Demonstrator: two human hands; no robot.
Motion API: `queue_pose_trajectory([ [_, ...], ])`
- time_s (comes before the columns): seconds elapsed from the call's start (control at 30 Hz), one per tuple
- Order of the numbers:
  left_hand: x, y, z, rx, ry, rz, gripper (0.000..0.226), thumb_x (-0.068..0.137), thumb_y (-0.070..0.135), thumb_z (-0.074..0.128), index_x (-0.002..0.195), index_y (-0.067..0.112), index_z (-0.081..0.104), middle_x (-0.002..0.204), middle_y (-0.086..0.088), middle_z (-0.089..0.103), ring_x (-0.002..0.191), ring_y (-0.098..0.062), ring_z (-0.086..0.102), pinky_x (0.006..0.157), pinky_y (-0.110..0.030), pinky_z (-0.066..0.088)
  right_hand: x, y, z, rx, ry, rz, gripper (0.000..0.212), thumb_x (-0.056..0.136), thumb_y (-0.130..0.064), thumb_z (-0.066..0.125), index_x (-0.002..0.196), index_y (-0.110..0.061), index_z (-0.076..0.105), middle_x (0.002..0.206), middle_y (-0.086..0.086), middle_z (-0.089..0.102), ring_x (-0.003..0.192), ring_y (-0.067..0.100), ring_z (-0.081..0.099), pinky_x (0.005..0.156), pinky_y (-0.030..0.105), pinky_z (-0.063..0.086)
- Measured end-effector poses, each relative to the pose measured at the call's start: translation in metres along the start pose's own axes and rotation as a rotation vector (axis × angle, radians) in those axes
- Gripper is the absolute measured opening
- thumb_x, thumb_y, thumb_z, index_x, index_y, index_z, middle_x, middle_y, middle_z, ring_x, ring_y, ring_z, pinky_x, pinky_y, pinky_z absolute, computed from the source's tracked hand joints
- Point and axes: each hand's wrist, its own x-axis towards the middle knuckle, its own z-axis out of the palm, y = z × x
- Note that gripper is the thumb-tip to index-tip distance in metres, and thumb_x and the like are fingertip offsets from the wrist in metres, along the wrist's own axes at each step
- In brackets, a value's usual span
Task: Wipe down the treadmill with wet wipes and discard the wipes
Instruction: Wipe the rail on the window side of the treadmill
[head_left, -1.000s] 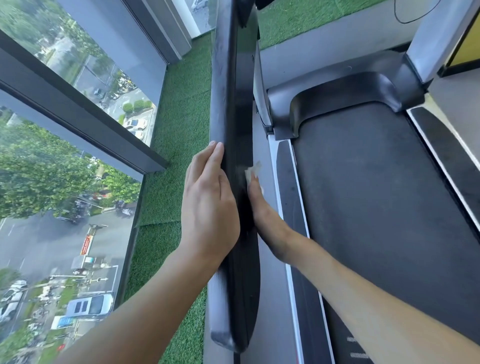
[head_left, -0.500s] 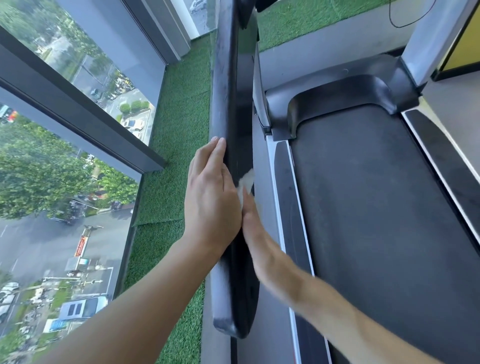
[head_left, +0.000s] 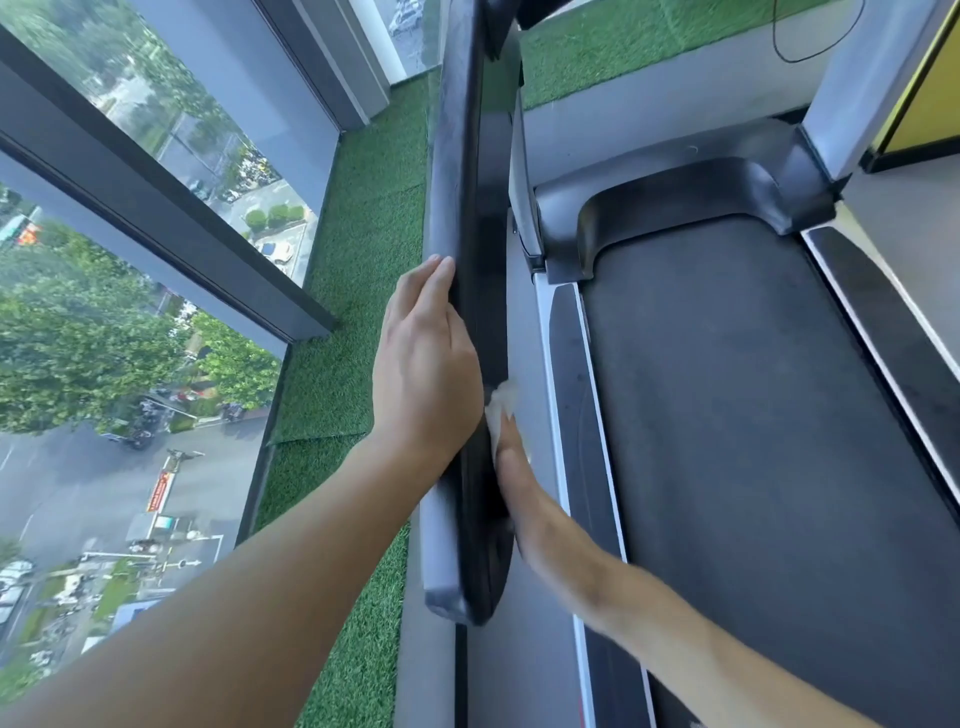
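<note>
The treadmill's long black left handrail (head_left: 470, 218) runs from the top of the view down toward me. My left hand (head_left: 423, 358) lies flat against its outer side, fingers straight and pointing up the rail. On the inner side my right hand (head_left: 514, 478) presses a white wet wipe (head_left: 503, 402) against the rail; only a crumpled corner of the wipe shows above the fingertips. The dark treadmill belt (head_left: 753, 441) stretches out on the right, below the rail.
A big window (head_left: 104, 312) with a street far below fills the left. Green artificial turf (head_left: 358, 291) covers the floor between window and treadmill. The black motor cover (head_left: 675, 197), a grey upright (head_left: 872, 83) and a yellow panel (head_left: 930, 88) stand at the far end.
My right hand with the wipe has slid down the rail's inner side toward me. My left hand stays flat on the outer side in about the same place.
</note>
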Motion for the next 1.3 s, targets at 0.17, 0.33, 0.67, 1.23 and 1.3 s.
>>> queue_pose_trajectory([
  [0.17,-0.003,0.001,-0.002,0.119,0.08,-0.002,0.049,0.09,0.014,0.035,0.133,0.012,0.059,0.127,-0.003,0.051,0.119,-0.022,0.045,0.101,-0.029,0.034,0.017,0.002,-0.009,0.009,-0.025,-0.047,0.067,0.097,-0.07,0.016,0.156,-0.045,-0.001,0.161,-0.03,-0.006,0.146,-0.011,-0.011,0.124,0.034,-0.003],
  [0.33,-0.038,0.006,-0.016,0.092,-0.024,-0.048,0.045,0.099,0.009,0.041,0.142,0.012,0.052,0.136,0.006,0.049,0.129,-0.011,0.04,0.1,-0.011,0.025,-0.001,0.03,0.004,0.034,-0.009,0.016,0.072,0.096,-0.071,0.026,0.158,-0.04,0.007,0.162,-0.028,0.002,0.146,-0.011,0.003,0.119,0.022,0.007],
  [0.67,-0.094,0.005,-0.019,0.013,0.01,-0.084,0.053,0.097,0.019,0.03,0.146,0.01,0.047,0.151,0.009,0.043,0.141,-0.005,0.034,0.117,-0.033,0.029,-0.014,0.016,0.006,-0.004,-0.125,-0.095,0.078,0.088,-0.081,0.025,0.155,-0.047,0.006,0.165,-0.021,0.003,0.152,0.002,-0.005,0.122,0.036,0.002],
  [1.23,-0.096,0.0,-0.017,-0.038,0.034,-0.105,0.05,0.097,0.016,0.033,0.145,0.011,0.048,0.149,0.01,0.045,0.139,-0.003,0.037,0.115,-0.026,0.029,-0.013,-0.033,0.005,-0.111,-0.091,-0.148,0.072,0.097,-0.064,0.012,0.159,-0.029,-0.001,0.164,-0.021,-0.011,0.145,-0.012,-0.016,0.125,0.033,-0.006],
  [1.3,-0.097,-0.001,-0.017,-0.06,0.03,-0.099,0.05,0.098,0.017,0.033,0.145,0.011,0.048,0.149,0.01,0.044,0.14,-0.002,0.036,0.117,-0.029,0.03,-0.04,-0.019,0.007,-0.057,-0.18,-0.169,0.073,0.095,-0.071,0.013,0.157,-0.037,-0.005,0.162,-0.025,-0.013,0.144,-0.012,-0.017,0.125,0.035,-0.005],
])
